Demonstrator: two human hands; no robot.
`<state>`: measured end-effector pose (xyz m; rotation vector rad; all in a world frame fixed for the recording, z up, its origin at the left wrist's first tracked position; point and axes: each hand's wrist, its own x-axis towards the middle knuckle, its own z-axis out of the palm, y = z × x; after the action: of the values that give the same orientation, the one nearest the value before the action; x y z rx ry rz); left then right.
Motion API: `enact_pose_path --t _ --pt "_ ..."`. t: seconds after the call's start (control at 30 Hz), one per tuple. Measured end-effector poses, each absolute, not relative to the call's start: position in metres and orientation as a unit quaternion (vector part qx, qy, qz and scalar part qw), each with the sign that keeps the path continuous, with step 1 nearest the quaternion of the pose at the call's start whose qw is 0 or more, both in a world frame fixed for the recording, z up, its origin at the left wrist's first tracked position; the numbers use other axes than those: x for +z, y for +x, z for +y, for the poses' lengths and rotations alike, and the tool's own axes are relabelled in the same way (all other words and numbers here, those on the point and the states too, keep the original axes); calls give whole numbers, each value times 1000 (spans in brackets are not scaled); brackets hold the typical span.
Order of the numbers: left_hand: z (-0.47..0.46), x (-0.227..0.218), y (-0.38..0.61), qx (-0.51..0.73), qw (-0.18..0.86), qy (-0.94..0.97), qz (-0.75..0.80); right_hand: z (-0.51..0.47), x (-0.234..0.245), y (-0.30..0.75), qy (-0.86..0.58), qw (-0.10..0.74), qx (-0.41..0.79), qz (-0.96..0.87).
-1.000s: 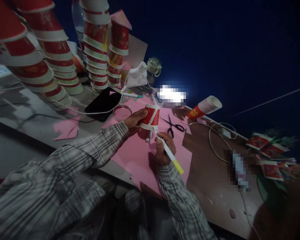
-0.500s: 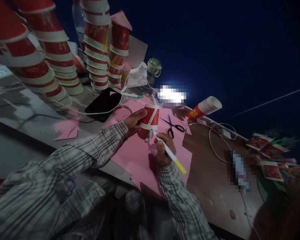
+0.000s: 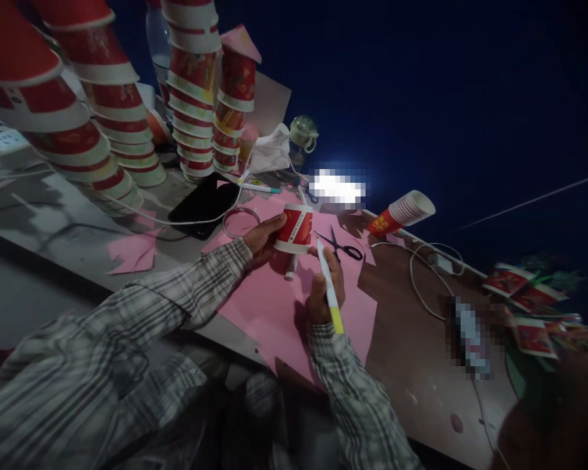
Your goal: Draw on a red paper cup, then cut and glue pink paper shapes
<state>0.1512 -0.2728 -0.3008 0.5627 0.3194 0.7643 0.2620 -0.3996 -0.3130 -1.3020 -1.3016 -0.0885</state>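
Note:
My left hand (image 3: 263, 235) grips an upturned red paper cup (image 3: 294, 228) that stands on a pink paper sheet (image 3: 264, 307). My right hand (image 3: 323, 290) is closed round a white pen with a yellow end (image 3: 329, 287). The pen's tip points at the right side of the cup's rim. A small white tube (image 3: 291, 267) lies on the pink sheet just below the cup. Black scissors (image 3: 340, 245) lie on the paper to the right of the cup.
Tall stacks of red paper cups (image 3: 196, 91) stand at the back left. A black phone (image 3: 203, 203) with a white cable, a tape ring (image 3: 239, 220), a lying cup stack (image 3: 402, 212), a white cable (image 3: 421, 274) and cut cup pieces (image 3: 529, 307) lie around.
My right hand has swung the pen upright and moved its tip from below the cup to the right side of the rim. The left hand and cup have stayed put.

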Motion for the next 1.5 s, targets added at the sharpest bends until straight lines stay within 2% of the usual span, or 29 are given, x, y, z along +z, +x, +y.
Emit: enact_pose_path --t 0.17,0.33,0.67,0.9,1.5 --pt "-274 -306 147 327 878 331 111 -402 -314 263 -548 596 -24 -587" --pt "-276 -303 148 367 843 376 117 -403 -312 261 -532 598 -20 -599" --pt "-276 -302 152 377 835 378 134 -405 -314 264 -502 600 -44 -622" --pt "-277 -301 154 399 826 357 174 -407 -304 259 -527 599 -7 -603" --pt "-278 -297 153 392 826 371 165 -406 -302 260 -552 618 32 -559"
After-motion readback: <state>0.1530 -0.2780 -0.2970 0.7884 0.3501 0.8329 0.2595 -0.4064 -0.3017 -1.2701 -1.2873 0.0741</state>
